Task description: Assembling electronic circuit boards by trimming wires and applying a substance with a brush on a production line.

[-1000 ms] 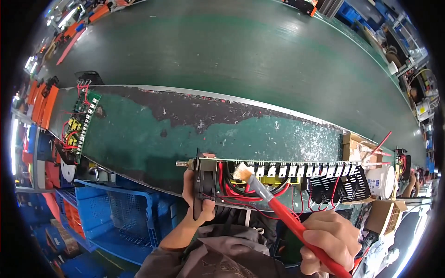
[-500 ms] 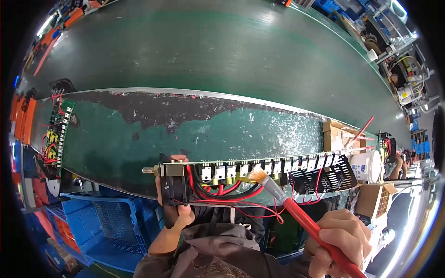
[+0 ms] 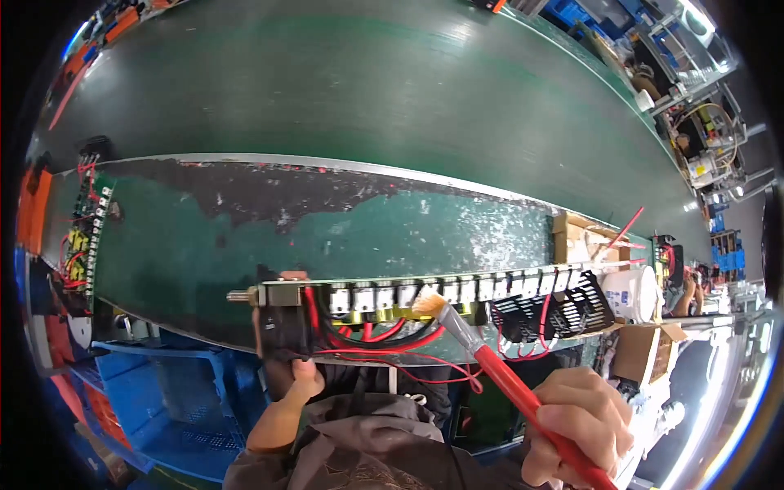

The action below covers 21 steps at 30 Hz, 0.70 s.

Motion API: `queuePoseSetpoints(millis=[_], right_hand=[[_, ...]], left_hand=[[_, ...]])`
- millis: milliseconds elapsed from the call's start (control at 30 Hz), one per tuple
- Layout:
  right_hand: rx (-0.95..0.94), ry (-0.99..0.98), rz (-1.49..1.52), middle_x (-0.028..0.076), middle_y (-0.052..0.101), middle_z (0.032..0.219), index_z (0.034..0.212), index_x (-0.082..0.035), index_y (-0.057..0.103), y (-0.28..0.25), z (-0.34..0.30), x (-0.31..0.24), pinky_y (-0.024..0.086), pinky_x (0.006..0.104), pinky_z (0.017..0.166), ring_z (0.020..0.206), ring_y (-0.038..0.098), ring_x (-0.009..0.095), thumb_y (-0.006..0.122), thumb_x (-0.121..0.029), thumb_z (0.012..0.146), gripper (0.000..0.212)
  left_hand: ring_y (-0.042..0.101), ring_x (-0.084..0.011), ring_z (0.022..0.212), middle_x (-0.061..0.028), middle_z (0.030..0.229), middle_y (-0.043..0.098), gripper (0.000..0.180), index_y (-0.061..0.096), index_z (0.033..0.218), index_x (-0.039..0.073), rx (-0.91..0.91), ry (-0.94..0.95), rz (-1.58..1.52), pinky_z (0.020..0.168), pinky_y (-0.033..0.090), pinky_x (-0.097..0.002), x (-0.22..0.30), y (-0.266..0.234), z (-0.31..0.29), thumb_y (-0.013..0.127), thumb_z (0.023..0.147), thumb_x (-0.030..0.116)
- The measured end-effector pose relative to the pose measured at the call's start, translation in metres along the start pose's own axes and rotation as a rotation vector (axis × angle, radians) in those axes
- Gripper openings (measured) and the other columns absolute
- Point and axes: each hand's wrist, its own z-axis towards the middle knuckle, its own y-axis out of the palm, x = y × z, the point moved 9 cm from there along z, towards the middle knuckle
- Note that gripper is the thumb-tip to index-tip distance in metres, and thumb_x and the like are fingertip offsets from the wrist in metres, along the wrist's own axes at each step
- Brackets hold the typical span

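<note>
My left hand is wrapped round the black end of a long circuit board assembly, thumb below and fingertips above. The board stands on edge, with a row of white-topped components, a metal connector at its left end and loops of red and black wire beneath. A black perforated metal cover hangs at its right end. Closed around the red handle of a brush, my right hand is at the lower right. The pale bristles touch or nearly touch the row of components near the board's middle.
A worn green bench runs alongside a green conveyor belt. Another circuit board lies at the left. Blue crates stand below the bench. At right are a cardboard box, a white tub and another person's hand.
The board, both hands and the brush appear shifted left, as does the whole scene. The bristles have stayed at about the middle of the component row, and both grips are unchanged.
</note>
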Motion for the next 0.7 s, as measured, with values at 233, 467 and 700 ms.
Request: queuePoseSetpoints(millis=[233, 467, 700], right_hand=[[0.147, -0.05, 0.079, 0.014, 0.057, 0.063, 0.085, 0.004, 0.058, -0.006, -0.016, 0.023, 0.046, 0.0296, 0.044, 0.047, 0.055, 0.022, 0.066, -0.016, 0.076, 0.024], [0.237, 0.049, 0.04, 0.015, 0.059, 0.065, 0.085, 0.006, 0.059, -0.033, -0.023, 0.041, 0.046, 0.0294, 0.045, 0.051, 0.057, 0.022, 0.064, -0.014, 0.08, 0.021], [0.206, 0.034, 0.045, 0.016, 0.061, 0.066, 0.084, 0.007, 0.061, -0.043, -0.028, 0.051, 0.049, 0.029, 0.047, 0.052, 0.061, 0.024, 0.066, -0.002, 0.069, 0.018]], left_hand=[[0.04, -0.0306, 0.127, -0.0209, 0.139, 0.035, 0.078, 0.025, 0.141, -0.005, -0.076, 0.286, -0.022, 0.107, 0.031, -0.0425, 0.032, 0.017, 0.017, 0.038, 0.089, 0.051], [0.039, -0.0307, 0.124, -0.0236, 0.133, 0.036, 0.081, 0.035, 0.131, -0.007, 0.002, 0.246, -0.049, 0.103, 0.031, -0.0419, 0.023, 0.014, 0.016, 0.045, 0.083, 0.058], [0.036, -0.0306, 0.129, -0.0202, 0.139, 0.03, 0.09, 0.024, 0.14, -0.005, 0.038, 0.121, -0.061, 0.108, 0.028, -0.0421, -0.006, -0.004, 0.001, 0.043, 0.085, 0.063]])
